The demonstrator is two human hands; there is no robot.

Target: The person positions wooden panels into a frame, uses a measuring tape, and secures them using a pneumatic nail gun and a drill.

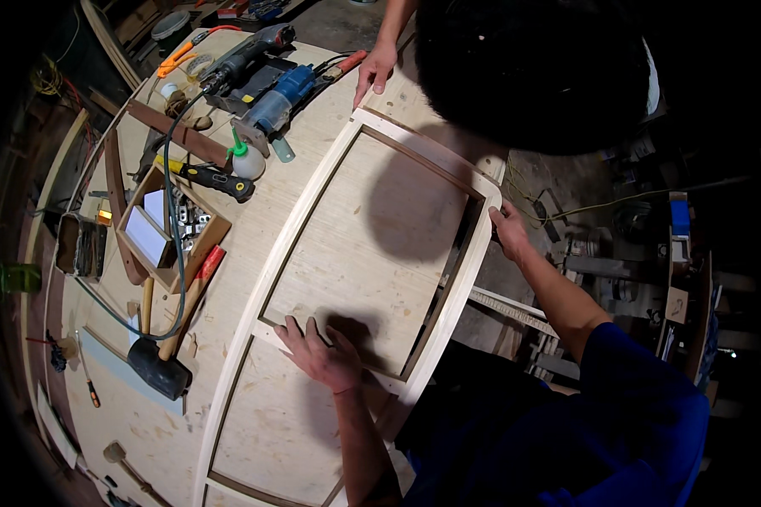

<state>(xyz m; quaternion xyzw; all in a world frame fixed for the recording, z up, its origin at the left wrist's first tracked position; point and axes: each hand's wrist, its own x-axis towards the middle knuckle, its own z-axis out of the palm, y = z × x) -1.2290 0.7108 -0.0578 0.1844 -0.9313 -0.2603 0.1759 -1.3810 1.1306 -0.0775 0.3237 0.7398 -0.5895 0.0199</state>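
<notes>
Past a co-worker's black-haired head (524,76), a pale ladder-like wooden frame (272,275) is laid under the spread left hand (321,355), slanted lengthwise ahead-right, its far end nearer the right hand (510,232), whose grip cannot be told.

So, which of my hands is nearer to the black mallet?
Left. Your left hand touches the crossbar, right of the mallet; your right hand is farther, at the frame's corner.

From here I see the left hand (320,353) over the wooden frame's (458,289) crossrail (266,333), right hand (509,231) touching its corner (489,193).
</notes>
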